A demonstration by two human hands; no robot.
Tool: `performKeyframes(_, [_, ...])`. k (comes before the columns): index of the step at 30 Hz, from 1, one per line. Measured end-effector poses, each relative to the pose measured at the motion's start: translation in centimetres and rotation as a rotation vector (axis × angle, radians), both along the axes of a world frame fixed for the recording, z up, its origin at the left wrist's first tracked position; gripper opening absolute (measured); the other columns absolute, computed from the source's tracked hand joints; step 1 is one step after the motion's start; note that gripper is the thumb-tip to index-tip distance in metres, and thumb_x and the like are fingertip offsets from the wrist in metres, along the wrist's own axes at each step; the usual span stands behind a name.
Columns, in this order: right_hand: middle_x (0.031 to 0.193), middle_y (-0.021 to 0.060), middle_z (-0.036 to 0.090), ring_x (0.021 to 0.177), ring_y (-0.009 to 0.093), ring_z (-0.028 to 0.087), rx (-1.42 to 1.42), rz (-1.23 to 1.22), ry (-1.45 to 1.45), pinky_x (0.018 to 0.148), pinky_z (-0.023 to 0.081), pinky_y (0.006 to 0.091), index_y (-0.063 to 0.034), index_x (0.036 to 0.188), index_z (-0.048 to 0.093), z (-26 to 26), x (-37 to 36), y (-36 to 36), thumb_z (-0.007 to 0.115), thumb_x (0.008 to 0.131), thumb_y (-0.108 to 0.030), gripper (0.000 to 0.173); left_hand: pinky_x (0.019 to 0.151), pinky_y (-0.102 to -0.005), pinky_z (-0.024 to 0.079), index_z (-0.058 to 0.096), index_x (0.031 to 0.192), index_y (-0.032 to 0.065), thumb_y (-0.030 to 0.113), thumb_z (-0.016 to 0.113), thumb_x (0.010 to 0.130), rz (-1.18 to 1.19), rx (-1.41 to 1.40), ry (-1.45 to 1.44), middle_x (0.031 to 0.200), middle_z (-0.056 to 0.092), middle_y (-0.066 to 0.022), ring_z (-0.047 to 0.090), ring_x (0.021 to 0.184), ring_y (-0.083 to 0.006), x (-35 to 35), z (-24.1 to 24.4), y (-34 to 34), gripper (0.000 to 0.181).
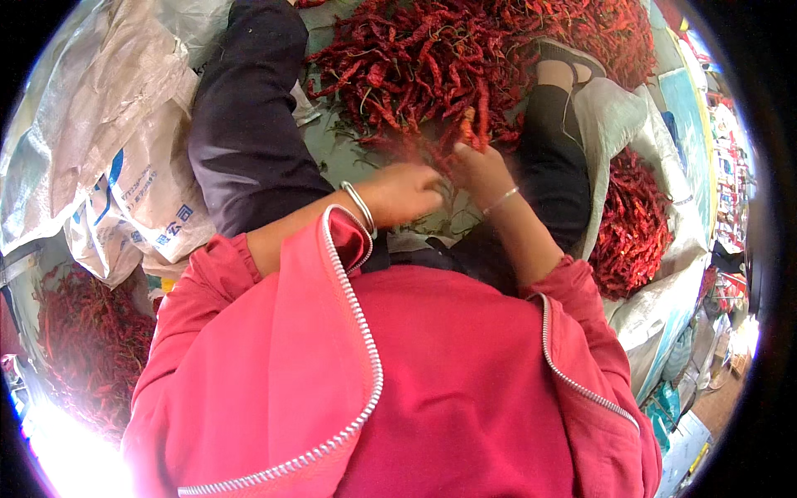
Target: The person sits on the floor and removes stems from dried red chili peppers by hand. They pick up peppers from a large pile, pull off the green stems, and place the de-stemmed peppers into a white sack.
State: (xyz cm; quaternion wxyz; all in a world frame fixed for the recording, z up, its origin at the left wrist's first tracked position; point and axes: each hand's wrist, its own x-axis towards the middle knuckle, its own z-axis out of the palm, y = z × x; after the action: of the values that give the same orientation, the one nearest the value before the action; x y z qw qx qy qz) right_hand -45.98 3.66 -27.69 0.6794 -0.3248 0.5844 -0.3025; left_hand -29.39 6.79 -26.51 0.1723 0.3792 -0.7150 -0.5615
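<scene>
Dried red chilies (429, 68) lie in a large heap on the floor between my spread legs. Close to the heap's near edge, my right hand (485, 171) grips a few dried chilies (475, 127), which stick up past its fingers. My left hand (405, 194), wearing a silver-coloured bangle, is just to its left with curled fingers. Motion blur hides whether anything is in it. Blurred red chilies lie between and just beyond the two hands.
White woven plastic sacks (140, 205) with printing lie beside my left leg. An open woven sack (669, 249) at the right holds more chilies (632, 227). Another chili pile (93, 336) is at the lower left. A shoe (573, 59) borders the main heap.
</scene>
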Motion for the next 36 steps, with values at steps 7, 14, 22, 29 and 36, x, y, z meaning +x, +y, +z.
performKeyframes(7, [0.078, 0.0173, 0.054, 0.072, 0.026, 0.051, -0.216, 0.501, 0.630, 0.063, 0.039, 0.0331, 0.0041, 0.084, 0.049, -5.9, 1.0, -4.2, 0.053, 0.070, -0.021, 0.029, 0.039, -0.0214, 0.034, 0.036, 0.109, 0.0025, 0.013, 0.042, 0.073, 0.458, 0.842, 0.179, 0.075, 0.050, -0.0043, 0.046, 0.051, -0.0103, -0.6, -4.2, -3.5, 0.039])
performKeyframes(14, [0.097, 0.0238, 0.048, 0.091, 0.031, 0.048, -0.165, 0.563, 0.669, 0.075, 0.038, 0.0336, 0.0066, 0.105, 0.040, -8.3, 1.4, -4.5, 0.055, 0.068, -0.023, 0.050, 0.039, -0.0239, 0.035, 0.041, 0.101, 0.0085, 0.013, 0.041, 0.073, 0.540, 0.927, 0.085, 0.072, 0.050, -0.0023, 0.046, 0.051, -0.0115, -1.4, -6.3, -3.8, 0.028])
performKeyframes(22, [0.094, 0.0171, 0.051, 0.082, 0.026, 0.052, -0.189, 0.404, 0.590, 0.071, 0.039, 0.0308, 0.0038, 0.103, 0.041, -6.4, 1.6, -3.8, 0.056, 0.068, -0.019, 0.044, 0.039, -0.0229, 0.033, 0.046, 0.093, 0.0104, 0.013, 0.044, 0.073, 0.512, 0.929, 0.280, 0.063, 0.046, 0.0004, 0.040, 0.046, -0.0087, -0.8, -4.4, -3.9, 0.021])
performKeyframes(29, [0.067, 0.0016, 0.047, 0.051, 0.011, 0.043, 0.021, -0.002, -0.174, 0.045, 0.036, 0.0236, -0.0058, 0.084, 0.044, 0.0, 0.9, -1.3, 0.052, 0.070, -0.007, 0.017, 0.036, -0.0217, 0.028, 0.048, 0.083, 0.0008, 0.015, 0.050, 0.071, 0.385, 0.604, 0.274, 0.055, 0.042, 0.0006, 0.035, 0.041, -0.0080, 0.2, -1.1, -3.2, 0.018])
performKeyframes(36, [0.069, -0.0005, 0.049, 0.051, 0.008, 0.044, -0.024, -0.036, -0.155, 0.042, 0.036, 0.0201, -0.0079, 0.089, 0.045, 3.0, 2.9, 0.4, 0.053, 0.070, -0.005, 0.021, 0.036, -0.0216, 0.028, 0.048, 0.070, 0.0037, 0.016, 0.048, 0.072, 0.281, 0.427, 0.246, 0.052, 0.041, 0.0003, 0.036, 0.041, -0.0080, 0.5, 0.2, -2.3, 0.012])
